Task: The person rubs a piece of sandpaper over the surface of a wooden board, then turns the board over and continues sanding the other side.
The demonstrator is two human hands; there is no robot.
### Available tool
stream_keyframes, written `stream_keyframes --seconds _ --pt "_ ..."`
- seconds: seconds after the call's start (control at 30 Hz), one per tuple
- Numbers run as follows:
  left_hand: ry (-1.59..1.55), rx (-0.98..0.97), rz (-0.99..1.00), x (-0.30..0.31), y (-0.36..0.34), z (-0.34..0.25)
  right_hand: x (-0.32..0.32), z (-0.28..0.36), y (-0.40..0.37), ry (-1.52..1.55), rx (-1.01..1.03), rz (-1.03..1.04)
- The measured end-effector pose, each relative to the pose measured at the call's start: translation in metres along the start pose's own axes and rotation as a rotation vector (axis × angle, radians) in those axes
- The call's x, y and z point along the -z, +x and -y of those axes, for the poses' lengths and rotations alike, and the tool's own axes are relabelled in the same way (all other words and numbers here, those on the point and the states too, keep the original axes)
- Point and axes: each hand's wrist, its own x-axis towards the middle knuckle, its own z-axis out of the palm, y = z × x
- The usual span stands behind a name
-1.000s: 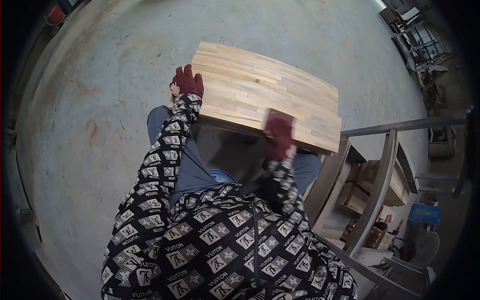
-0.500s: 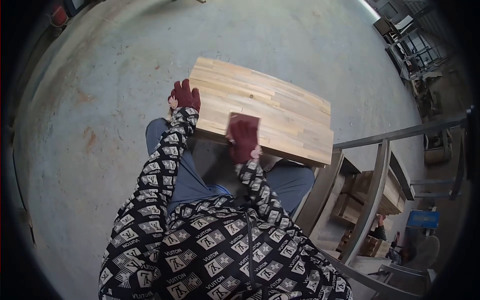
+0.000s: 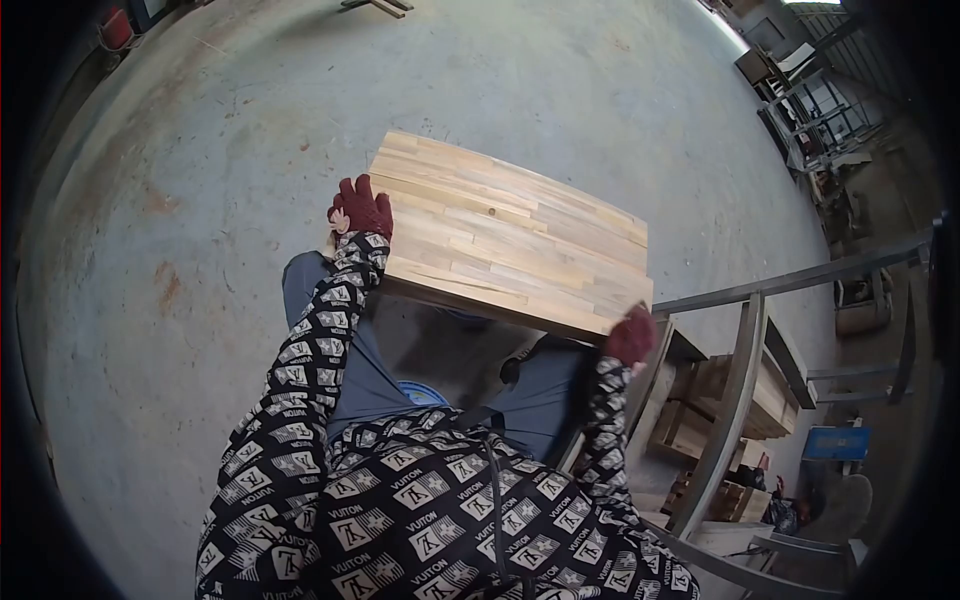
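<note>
A pale wooden panel [image 3: 500, 230] made of joined strips lies tilted across my knees. At its left edge, my left hand [image 3: 362, 208] in a maroon glove holds the side, fingers pointing away from me. My right hand [image 3: 630, 338], in a matching glove, is at the near right corner, slightly blurred. Its fingers close around a flat reddish-brown piece that looks like sandpaper [image 3: 642, 308], mostly hidden by the glove and motion.
To my right stands a metal frame [image 3: 735, 400], with wooden pieces [image 3: 765, 390] beyond it. A blue box [image 3: 838, 443] sits farther right. Metal racks [image 3: 815, 110] stand at the far right, and a red bucket [image 3: 115, 32] at the far left.
My right hand has moved from the panel's near middle edge to its near right corner, carrying the sandpaper. My left hand stays at the left edge. The view has shifted slightly.
</note>
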Motion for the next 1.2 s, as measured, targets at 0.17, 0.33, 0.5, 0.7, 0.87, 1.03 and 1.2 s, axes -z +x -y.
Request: stream_keyframes --seconds 0.17,0.33,0.5,0.7,0.87,1.03,1.2 --pt "-0.015 -0.029 -0.027 0.005 0.000 0.001 -0.147 0.103 -0.055 0.023 0.113 0.352" --pt "-0.053 -0.072 -0.060 0.000 0.000 0.004 -0.151 0.246 -0.024 -0.100 0.366 0.719" --pt "-0.037 -0.066 -0.040 -0.005 0.001 0.004 -0.076 0.132 -0.014 -0.299 0.211 0.347" --pt "0.001 -0.048 -0.037 -0.001 0.001 0.001 0.011 0.075 0.031 -0.524 0.046 0.183" --pt "-0.003 -0.028 -0.026 -0.002 0.001 0.002 -0.128 0.095 -0.033 -0.004 0.070 0.127" --pt "-0.023 -0.079 -0.083 -0.008 -0.001 0.006 -0.173 0.261 -0.019 -0.081 0.357 0.672" --pt "-0.064 -0.038 -0.006 0.004 -0.002 0.002 -0.104 0.154 0.002 -0.166 0.274 0.349"
